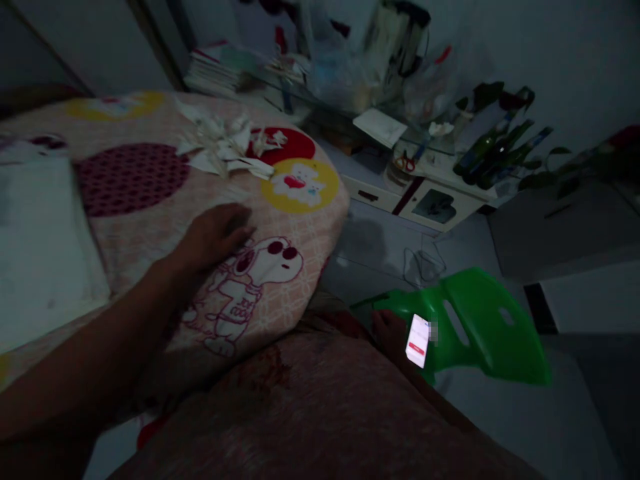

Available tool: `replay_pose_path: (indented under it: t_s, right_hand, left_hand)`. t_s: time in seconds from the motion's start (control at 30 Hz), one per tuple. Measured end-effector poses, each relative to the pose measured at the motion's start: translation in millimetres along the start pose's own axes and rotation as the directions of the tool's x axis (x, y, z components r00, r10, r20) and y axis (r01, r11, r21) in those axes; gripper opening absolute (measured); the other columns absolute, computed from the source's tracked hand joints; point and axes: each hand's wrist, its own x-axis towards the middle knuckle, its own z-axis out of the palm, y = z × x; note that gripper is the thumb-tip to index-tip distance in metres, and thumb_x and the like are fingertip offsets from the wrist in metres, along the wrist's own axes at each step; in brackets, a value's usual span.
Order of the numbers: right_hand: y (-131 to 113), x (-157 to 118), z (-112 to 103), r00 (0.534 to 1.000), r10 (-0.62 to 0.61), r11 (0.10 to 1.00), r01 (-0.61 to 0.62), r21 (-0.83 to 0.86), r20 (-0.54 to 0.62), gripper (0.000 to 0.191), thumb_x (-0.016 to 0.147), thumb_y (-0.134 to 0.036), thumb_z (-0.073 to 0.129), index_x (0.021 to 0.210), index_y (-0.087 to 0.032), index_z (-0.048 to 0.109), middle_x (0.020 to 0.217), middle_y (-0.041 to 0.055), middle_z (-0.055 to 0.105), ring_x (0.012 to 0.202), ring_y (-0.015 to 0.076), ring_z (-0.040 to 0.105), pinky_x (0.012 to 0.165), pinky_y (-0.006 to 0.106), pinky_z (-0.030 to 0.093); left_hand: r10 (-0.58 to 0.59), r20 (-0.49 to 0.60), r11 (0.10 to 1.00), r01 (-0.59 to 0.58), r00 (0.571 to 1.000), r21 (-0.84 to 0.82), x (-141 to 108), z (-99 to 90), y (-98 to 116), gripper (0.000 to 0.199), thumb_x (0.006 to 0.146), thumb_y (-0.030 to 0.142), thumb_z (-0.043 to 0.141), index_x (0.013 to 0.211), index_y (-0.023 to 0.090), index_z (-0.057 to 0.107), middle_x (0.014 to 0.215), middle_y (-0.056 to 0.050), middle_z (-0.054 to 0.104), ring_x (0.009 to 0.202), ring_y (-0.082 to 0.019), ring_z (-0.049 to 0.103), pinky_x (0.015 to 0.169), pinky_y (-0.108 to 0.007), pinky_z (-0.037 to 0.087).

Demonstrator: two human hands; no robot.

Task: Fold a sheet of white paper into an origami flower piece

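My left hand (217, 233) rests palm down on a patterned cloth (295, 300) that covers a table, its fingers slightly apart and nothing in them. It lies just above a printed cartoon dog. Low on the right, in dim light, my right hand (387, 327) has its fingers curled at the near edge of a green plastic chair (500, 327). A phone (417, 341) with its screen lit shows against the chair beside my right wrist. Crumpled white paper pieces (215, 143) lie on the cloth beyond my left hand.
A stack of white sheets (45, 247) lies at the table's left. Along the wall runs a low cabinet (380, 193) with a glass shelf, plastic bags (335, 73), orange scissors (405, 162) and green bottles (495, 150). A thin cable (425, 263) lies on the floor.
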Motion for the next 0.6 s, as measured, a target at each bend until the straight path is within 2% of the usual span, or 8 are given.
replay_pose_path:
  t_s: [0.03,0.07,0.13,0.27,0.43,0.53,0.6]
  right_hand:
    - [-7.3,15.8,4.9,1.0,-0.018,1.0,0.018,0.025,-0.012,0.044,0.094,-0.046,0.055,0.065,-0.014,0.061,0.059,-0.0014,0.057,0.057,0.0134,0.056,0.053,0.024,0.046]
    - [-17.2,32.0,9.6,0.997,-0.07,0.995,0.073,0.071,-0.045,0.046,0.09,-0.048,0.057,0.058,-0.015,0.058,0.052,-0.0024,0.053,0.052,0.0124,0.053,0.049,0.023,0.041]
    - [-43.4,63.4,19.6,0.978,-0.185,0.966,0.198,0.164,-0.092,0.042,0.088,-0.047,0.059,0.059,-0.016,0.061,0.052,-0.002,0.056,0.052,0.0125,0.054,0.051,0.023,0.041]
    - [-104.7,106.4,50.2,0.919,-0.388,0.876,0.393,0.281,-0.073,0.035,0.085,-0.043,0.063,0.062,-0.017,0.065,0.053,-0.0021,0.059,0.051,0.0117,0.054,0.053,0.021,0.042]
    - [-165.2,115.3,106.5,0.805,-0.587,0.756,0.504,0.417,0.092,0.034,0.087,-0.041,0.061,0.063,-0.018,0.065,0.054,-0.0023,0.06,0.05,0.0112,0.054,0.052,0.021,0.042]
    - [-194.9,116.7,139.7,0.692,-0.71,0.665,0.6,0.444,0.127,0.035,0.087,-0.039,0.06,0.059,-0.018,0.061,0.051,-0.0033,0.054,0.048,0.0104,0.049,0.053,0.021,0.04]
    - [-214.8,122.5,160.2,0.636,-0.761,0.625,0.667,0.406,0.127,0.032,0.085,-0.037,0.061,0.059,-0.018,0.061,0.051,-0.003,0.054,0.049,0.0105,0.05,0.052,0.022,0.038]
  left_hand:
    - [-0.011,-0.012,1.0,0.011,1.0,-0.006,-2.1,-1.9,-3.1,0.078,0.098,0.066,0.021,0.137,0.005,0.05,0.144,-0.015,0.052,0.134,-0.026,0.046,0.116,-0.04,0.033]
    - [-0.028,-0.03,1.0,0.028,0.999,-0.013,-4.4,-3.3,-6.4,0.075,0.098,0.064,0.025,0.137,0.006,0.05,0.145,-0.016,0.052,0.136,-0.027,0.046,0.116,-0.041,0.034]
    - [-0.048,-0.064,0.998,0.045,0.997,-0.044,-9.3,-4.2,-13.9,0.065,0.097,0.056,0.035,0.137,0.008,0.052,0.145,-0.018,0.052,0.136,-0.029,0.046,0.115,-0.044,0.036]
    - [-0.093,-0.131,0.992,0.081,0.987,-0.094,-17.8,1.5,-28.2,0.05,0.091,0.039,0.053,0.135,0.015,0.055,0.141,-0.018,0.057,0.131,-0.029,0.053,0.11,-0.046,0.043]
    - [-0.112,-0.111,0.989,0.101,0.987,-0.104,-25.0,6.8,-29.8,0.048,0.09,0.032,0.059,0.133,0.011,0.055,0.141,-0.019,0.056,0.132,-0.028,0.052,0.111,-0.043,0.043]
    - [-0.1,-0.083,0.991,0.091,0.991,-0.1,-18.7,0.8,-29.1,0.047,0.088,0.033,0.062,0.13,0.011,0.057,0.14,-0.019,0.056,0.131,-0.029,0.052,0.11,-0.042,0.044]
    - [-0.084,-0.074,0.992,0.076,0.994,-0.1,-11.2,-4.6,-32.8,0.042,0.088,0.032,0.061,0.125,0.013,0.059,0.138,-0.019,0.057,0.128,-0.029,0.054,0.109,-0.042,0.045]
